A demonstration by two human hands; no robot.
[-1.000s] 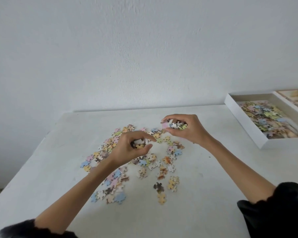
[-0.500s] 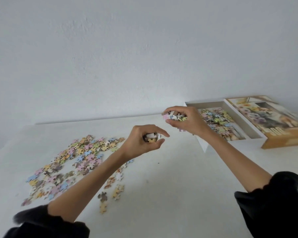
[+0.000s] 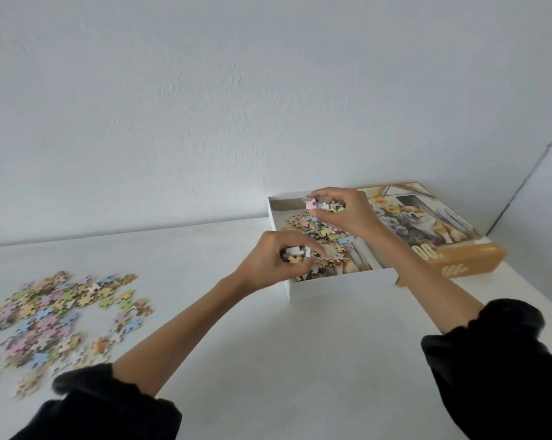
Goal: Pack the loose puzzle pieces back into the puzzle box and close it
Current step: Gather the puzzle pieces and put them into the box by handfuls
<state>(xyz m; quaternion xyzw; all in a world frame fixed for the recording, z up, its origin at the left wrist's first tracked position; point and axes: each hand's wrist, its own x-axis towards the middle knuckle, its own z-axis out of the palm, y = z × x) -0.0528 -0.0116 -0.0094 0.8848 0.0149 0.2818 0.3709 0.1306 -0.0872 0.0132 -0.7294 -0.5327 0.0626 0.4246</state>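
The puzzle box (image 3: 338, 289), a white open tray, sits on the table (image 3: 284, 369) at about 4 o'clock from the middle of the view, close to the wall (image 3: 205, 106). A heap of packed pieces (image 3: 316, 228) lies inside it, over a printed picture on its floor. The left hand (image 3: 268, 265) hangs over the box's 8 o'clock corner, palm turned inward, fingers and thumb curled round a small handful of pieces (image 3: 295, 254). The right hand (image 3: 347, 214) is raised over the box's 12 o'clock side, wrist bent, its fingertips pinching a cluster of pieces (image 3: 327, 206) with a pink one at the front. Both forearms reach up from the lower edge, bare to the pushed-back black sleeves (image 3: 490, 360). At 3 o'clock of the box, just beside it, lies the lid (image 3: 443, 236), picture side up, showing flowers and an orange-and-white animal, with tan side walls. Well apart, at 8 o'clock of the view, the loose pieces (image 3: 55, 312) are spread flat on the table in pastel colours, blurred at the left edge.
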